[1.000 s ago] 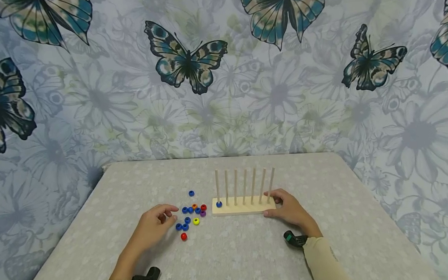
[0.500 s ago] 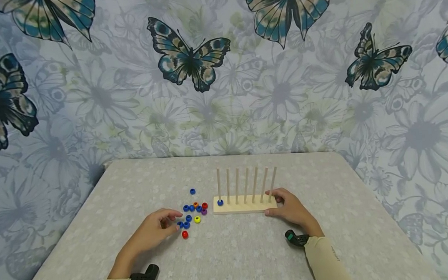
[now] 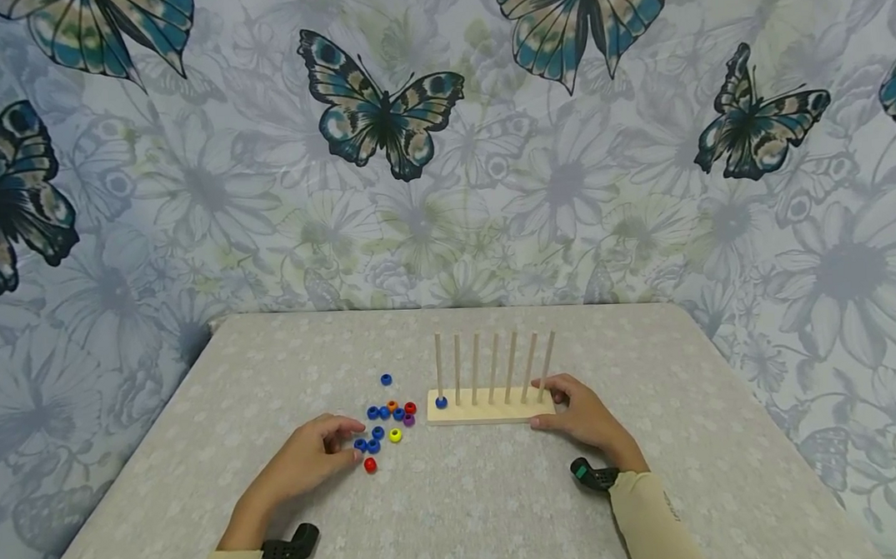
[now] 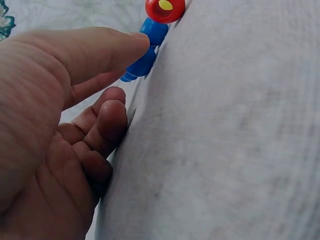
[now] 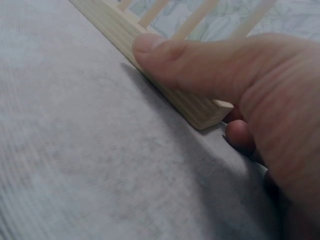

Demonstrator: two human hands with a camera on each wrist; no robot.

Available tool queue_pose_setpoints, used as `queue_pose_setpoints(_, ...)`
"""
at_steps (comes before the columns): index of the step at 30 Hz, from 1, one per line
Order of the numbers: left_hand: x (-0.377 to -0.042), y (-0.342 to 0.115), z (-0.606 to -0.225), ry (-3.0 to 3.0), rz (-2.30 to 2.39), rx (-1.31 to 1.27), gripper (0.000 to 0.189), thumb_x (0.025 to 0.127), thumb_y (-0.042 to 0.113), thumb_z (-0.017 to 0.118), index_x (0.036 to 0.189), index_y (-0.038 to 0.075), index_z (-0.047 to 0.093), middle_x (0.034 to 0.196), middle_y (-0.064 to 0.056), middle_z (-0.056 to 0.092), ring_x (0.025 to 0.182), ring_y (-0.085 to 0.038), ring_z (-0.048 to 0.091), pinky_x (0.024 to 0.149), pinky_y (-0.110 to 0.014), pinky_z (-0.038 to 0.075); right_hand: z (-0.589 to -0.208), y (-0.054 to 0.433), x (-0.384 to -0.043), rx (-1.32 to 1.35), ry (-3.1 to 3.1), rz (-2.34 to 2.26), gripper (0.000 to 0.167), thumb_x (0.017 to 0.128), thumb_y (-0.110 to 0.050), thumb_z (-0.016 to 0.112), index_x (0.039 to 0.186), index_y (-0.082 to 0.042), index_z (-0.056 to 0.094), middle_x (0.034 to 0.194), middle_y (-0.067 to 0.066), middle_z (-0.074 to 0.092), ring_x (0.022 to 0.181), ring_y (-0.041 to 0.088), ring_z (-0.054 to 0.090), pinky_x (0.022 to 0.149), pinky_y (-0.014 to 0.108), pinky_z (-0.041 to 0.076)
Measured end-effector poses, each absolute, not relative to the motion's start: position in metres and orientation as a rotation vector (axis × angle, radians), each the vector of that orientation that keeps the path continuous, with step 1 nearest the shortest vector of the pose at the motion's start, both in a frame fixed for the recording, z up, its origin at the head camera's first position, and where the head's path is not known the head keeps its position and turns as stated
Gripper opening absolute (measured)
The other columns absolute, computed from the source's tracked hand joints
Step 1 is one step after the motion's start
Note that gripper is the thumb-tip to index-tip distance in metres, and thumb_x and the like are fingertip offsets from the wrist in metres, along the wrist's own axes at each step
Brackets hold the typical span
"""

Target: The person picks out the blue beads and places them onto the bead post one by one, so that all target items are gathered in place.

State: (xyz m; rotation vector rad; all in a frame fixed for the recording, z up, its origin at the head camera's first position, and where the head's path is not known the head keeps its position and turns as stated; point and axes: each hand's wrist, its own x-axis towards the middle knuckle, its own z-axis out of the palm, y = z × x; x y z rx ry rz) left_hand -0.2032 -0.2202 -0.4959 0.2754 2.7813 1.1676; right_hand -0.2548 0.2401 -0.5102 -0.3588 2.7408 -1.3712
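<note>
At the left edge of the bead group, my left hand (image 3: 311,456) pinches a blue bead (image 3: 361,444) between thumb and index finger, down at the tabletop. In the left wrist view the thumb overlaps blue beads (image 4: 143,62), and the other fingers are curled below. My right hand (image 3: 585,415) grips the right end of a pale wooden peg stand (image 3: 491,412), thumb along the front and fingers behind. Several upright pegs rise from its base (image 5: 180,97). One blue bead (image 3: 442,403) sits at the bottom of the leftmost peg.
Between the left hand and the stand lie several loose beads: blue, red (image 3: 370,465), yellow (image 3: 396,435), purple (image 3: 409,420) and orange (image 3: 393,406). One blue bead (image 3: 386,380) lies farther back. A pale patterned cloth (image 3: 458,512) covers the table, which meets a butterfly-print wall (image 3: 492,252).
My left hand has moved slightly right, its thumb and index finger coming round a blue bead. My right hand keeps its grip on the stand. The head view has shifted a little.
</note>
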Motion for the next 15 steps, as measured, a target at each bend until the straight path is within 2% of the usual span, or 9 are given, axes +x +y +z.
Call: queue_pose_setpoints(15,-0.2032,-0.2187,-0.4935,2.769,1.192,0.292,0.035,0.082,0.025,0.083,0.115,0.022,0.072,0.096,0.003,0.062,0.079,-0.011,0.052,0.066,-0.023,0.043,-0.5129,0.2409,-0.2551,-0.368,2.765,-1.356,0.066,0.072,-0.043,0.09,0.13,-0.026,0.064,0.122,-0.003,0.062,0.101,0.018,0.05,0.091,0.035,0.042)
